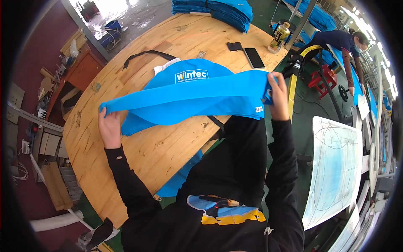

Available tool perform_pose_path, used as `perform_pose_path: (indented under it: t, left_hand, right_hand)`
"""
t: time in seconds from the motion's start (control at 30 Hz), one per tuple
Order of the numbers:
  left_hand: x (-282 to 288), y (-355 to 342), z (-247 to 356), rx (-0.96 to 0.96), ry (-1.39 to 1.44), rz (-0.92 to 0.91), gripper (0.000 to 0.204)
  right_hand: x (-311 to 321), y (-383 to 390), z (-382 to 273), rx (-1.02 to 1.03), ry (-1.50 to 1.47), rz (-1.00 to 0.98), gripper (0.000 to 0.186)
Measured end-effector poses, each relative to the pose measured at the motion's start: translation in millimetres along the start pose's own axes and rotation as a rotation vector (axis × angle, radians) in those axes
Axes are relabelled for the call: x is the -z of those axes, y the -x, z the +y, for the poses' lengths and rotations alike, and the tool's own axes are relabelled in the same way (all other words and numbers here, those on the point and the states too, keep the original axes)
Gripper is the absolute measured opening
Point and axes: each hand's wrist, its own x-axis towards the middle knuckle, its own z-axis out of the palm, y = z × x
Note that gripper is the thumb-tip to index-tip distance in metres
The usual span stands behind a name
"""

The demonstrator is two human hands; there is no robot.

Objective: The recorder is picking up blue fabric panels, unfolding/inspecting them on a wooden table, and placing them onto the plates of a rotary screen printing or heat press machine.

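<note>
Fingers on both hands were pinched on a long bright-blue fabric band (180, 93): left hand (110, 128) at one end, right hand (278, 101) at the other. Band ran nearly straight across a rounded bright-blue fabric piece (161, 79) with a white-outlined logo (191, 76), above the light-brown wooden surface (163, 147). Couldn't tell if band was separate or a folded edge. Small white rectangular label (259, 109) sat near the right hand, apparently past the surface's near edge. Judgement: good handling needed equal tension at both ends, no twist, a straight fold line. Overhanging right side looked likeliest to sag.
</note>
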Motion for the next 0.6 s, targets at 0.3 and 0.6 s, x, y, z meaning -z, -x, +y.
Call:
perform_pose_path:
  t: [0.3, 0.6]
  left_hand:
    - [-4, -28, 11, -0.196, -0.053, 0.013, 0.023]
    - [79, 17, -39, 0.142, -0.384, 0.063, 0.019]
  right_hand:
    - [-25, -46, -1, 0.161, -0.159, 0.001, 0.011]
    - [17, -2, 87, -0.031, 0.267, 0.018, 0.015]
